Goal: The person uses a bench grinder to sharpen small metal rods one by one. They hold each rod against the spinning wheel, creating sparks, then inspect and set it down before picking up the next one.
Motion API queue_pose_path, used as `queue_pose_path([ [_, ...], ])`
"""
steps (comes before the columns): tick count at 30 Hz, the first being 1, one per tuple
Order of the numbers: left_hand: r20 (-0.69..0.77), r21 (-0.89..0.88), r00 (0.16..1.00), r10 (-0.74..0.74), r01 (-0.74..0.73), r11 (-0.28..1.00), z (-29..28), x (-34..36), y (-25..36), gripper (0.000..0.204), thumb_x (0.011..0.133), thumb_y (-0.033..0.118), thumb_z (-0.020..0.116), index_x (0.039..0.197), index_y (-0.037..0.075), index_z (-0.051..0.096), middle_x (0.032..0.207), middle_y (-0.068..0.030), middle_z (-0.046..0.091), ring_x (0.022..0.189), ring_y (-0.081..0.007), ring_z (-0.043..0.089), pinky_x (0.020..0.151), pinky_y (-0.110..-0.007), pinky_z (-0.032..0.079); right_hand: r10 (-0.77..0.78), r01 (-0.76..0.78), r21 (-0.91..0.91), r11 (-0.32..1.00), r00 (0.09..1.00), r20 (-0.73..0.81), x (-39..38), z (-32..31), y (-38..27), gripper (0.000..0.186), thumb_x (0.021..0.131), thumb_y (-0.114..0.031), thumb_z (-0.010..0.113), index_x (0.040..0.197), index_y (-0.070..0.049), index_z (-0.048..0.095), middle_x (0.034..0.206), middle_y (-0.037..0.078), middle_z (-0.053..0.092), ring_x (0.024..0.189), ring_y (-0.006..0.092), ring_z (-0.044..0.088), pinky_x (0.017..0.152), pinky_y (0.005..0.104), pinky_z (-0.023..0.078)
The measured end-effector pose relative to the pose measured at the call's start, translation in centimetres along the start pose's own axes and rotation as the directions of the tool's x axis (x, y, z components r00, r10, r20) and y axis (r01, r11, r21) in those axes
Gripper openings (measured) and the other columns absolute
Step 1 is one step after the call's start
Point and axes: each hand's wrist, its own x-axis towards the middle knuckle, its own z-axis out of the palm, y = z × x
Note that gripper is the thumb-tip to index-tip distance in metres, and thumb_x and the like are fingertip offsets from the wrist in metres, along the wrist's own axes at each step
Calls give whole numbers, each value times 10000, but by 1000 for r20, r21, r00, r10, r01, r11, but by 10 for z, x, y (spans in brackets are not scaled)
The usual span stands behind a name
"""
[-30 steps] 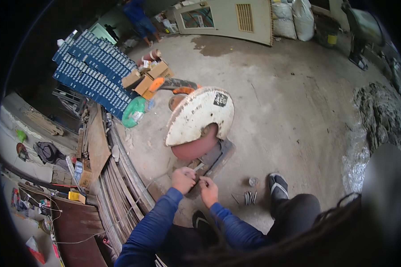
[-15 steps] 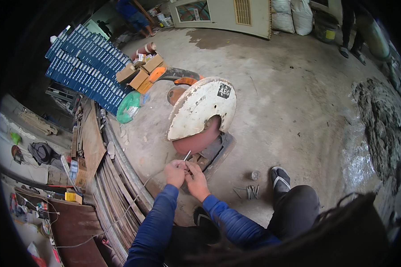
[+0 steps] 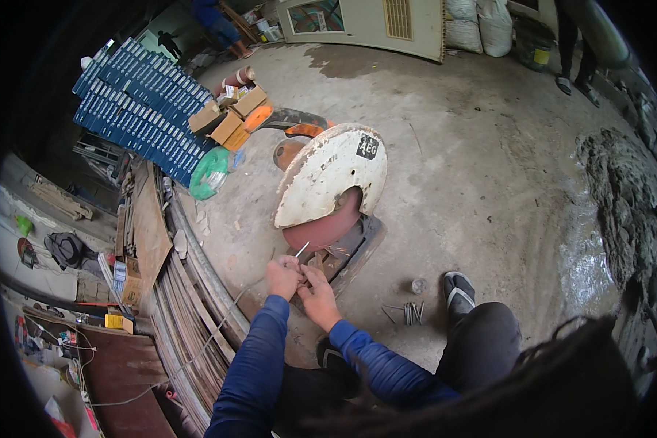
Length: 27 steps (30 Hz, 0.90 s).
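A chop saw with a chipped white guard [image 3: 321, 182] and reddish disc [image 3: 314, 230] stands on a dark metal base [image 3: 363, 244]. My left hand [image 3: 283, 277] pinches a thin metal rod [image 3: 301, 250] that reaches up to the disc’s lower edge, where orange sparks [image 3: 337, 252] show. My right hand [image 3: 316, 298] is closed beside it at the lower part of the rod, its fingertips partly hidden. Right of the saw, several short metal rods [image 3: 412, 314] lie on the concrete floor near a small round container [image 3: 418, 285].
Long pipes and boards [image 3: 190, 299] lie along my left. Stacked blue boxes [image 3: 139, 109] and open cartons [image 3: 233, 124] are behind the saw. A door panel [image 3: 365, 22] and white sacks [image 3: 496, 33] are at the back. Other people stand at top left [image 3: 226, 25] and top right [image 3: 573, 51].
Both hands and the rod have moved up and slightly left, closer to the disc. Sparks now show under it. Another person’s legs have come into view at top right.
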Motion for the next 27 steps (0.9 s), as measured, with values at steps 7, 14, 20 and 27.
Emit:
queue_pose_path([
  [7, -49, -17, 999, -17, 17, 1000, 2, -3, 7, 136, 932, 59, 591, 891, -51, 660, 683, -70, 647, 541, -118, 610, 481, -266, 500, -17, 17, 3, 1000, 1000, -10, 1, -2, -4, 475, 860, -59, 573, 1322, 41, 531, 1335, 198, 529, 1181, 351, 545, 985, 369, 457],
  [14, -89, -81, 996, -7, -1, 997, 9, -1, 3, 131, 929, 43, 587, 886, -55, 662, 711, -90, 662, 572, -136, 632, 515, -280, 537, -80, 79, -38, 996, 996, -32, 4, -2, -4, 494, 859, -18, 544, 1350, 26, 510, 1354, 190, 519, 1217, 360, 509, 1041, 382, 414],
  [20, -94, -119, 995, -15, 3, 993, 10, 5, -10, 136, 925, 9, 560, 904, -74, 665, 765, -106, 676, 606, -157, 648, 538, -292, 545, -133, 132, -55, 990, 991, -18, 5, -3, -8, 535, 853, -1, 528, 1387, 8, 481, 1401, 173, 494, 1246, 369, 473, 1077, 404, 374],
  [27, -151, -47, 988, 36, -44, 998, 11, 9, -20, 146, 913, -4, 547, 897, -69, 677, 782, -104, 677, 658, -154, 646, 580, -291, 537, -163, 164, -92, 982, 986, 13, 7, -1, -4, 562, 846, 1, 515, 1405, 12, 459, 1419, 179, 481, 1254, 368, 466, 1083, 399, 357],
])
